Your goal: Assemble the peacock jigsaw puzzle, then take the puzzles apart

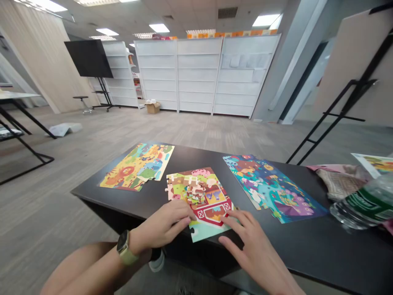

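Note:
A partly assembled jigsaw puzzle [208,229] with a red barn and farm animals lies in front of me on the dark table. Loose puzzle pieces [196,193] sit in a small heap on top of it. My left hand [167,219], a watch [123,243] on its wrist, rests at the puzzle's left edge with fingers extended. On the opposite side, my right hand [247,237] has its fingers spread, the tips at the red barn's right edge. Neither hand visibly grips a piece.
A yellow animal puzzle [138,166] lies at the table's left, and a blue night-scene puzzle [270,184] at the right. A clear bottle [365,205] with a green label and a pink-edged bag [340,180] are at far right. An easel-like stand [344,106] rises beyond.

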